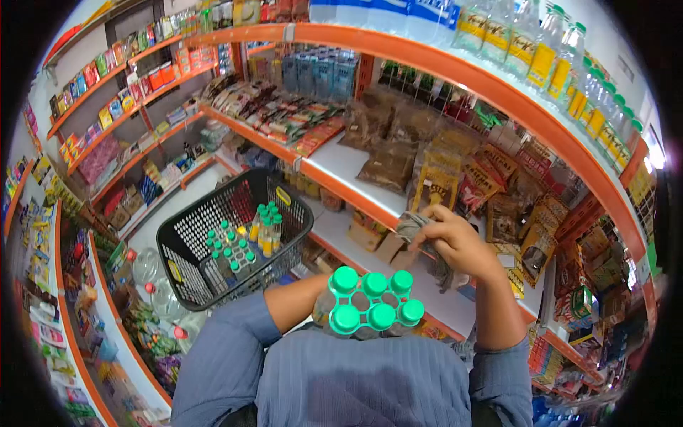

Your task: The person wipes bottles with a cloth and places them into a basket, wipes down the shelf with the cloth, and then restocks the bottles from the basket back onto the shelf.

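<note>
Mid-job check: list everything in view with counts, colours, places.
Green-capped bottle six-pack: one, green tops, lower centre
Perforated plastic basket: one, black, left of centre
Bottles in basket: over a dozen, green caps, inside
Yellow-labelled clear bottles: many, green caps, top shelf
Red-capped clear bottles: three or more, clear, low left
Flat packets: several, brown, middle shelf
Orange-edged shelves: several, orange and white, around
Other packaged goods: many, mixed, on shelves
Crumpled cloth: one, gray, right of centre
Left hand: one, hidden by six-pack
Right hand: one, bare, holding cloth

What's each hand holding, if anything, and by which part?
Right hand: grey cloth, gripped by its bunched upper part. Left hand: hidden behind the green-capped bottle six-pack; its hold cannot be told.
</note>
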### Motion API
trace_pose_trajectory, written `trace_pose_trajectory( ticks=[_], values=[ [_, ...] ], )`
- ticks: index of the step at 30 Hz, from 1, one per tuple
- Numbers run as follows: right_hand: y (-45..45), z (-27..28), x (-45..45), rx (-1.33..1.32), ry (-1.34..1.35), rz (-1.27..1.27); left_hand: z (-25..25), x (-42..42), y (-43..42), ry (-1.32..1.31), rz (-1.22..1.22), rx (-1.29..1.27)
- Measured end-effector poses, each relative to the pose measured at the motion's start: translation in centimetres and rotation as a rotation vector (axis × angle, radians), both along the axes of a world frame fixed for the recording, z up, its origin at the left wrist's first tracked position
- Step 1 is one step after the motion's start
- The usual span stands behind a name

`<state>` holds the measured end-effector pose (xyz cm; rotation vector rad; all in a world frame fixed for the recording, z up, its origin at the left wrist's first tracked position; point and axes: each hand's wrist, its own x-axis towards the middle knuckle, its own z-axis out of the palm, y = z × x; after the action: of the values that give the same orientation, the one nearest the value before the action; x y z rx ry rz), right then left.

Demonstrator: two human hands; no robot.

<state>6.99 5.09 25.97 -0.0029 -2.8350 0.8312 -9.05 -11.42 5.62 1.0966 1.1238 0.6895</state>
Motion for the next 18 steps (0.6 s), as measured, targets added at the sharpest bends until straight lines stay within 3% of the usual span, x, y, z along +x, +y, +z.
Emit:
trace_pose_trajectory(
  ticks=[4,6,10,12,18],
  values=[
    [-2.7,1.2,-1.5,-0.057,-0.004,0.149,-0.4,0.2,0.8,0.011,0.005,-0.040],
    [-4.3,1.9,-1.7,0.079,-0.070,0.381,-0.6,0.7,1.2,0.024,0.025,-0.054],
    [-6.5,2.6,-2.2,0.262,-0.141,0.489,-1.2,1.1,1.6,0.033,0.151,-0.083],
    [-6.8,2.6,-2.5,0.381,-0.319,0.464,-1.5,0.3,0.4,0.029,0.238,-0.092],
    [-7.2,1.3,-3.5,0.439,-0.327,0.550,-3.0,0.6,0.0,0.013,0.448,-0.110]
  ],
)
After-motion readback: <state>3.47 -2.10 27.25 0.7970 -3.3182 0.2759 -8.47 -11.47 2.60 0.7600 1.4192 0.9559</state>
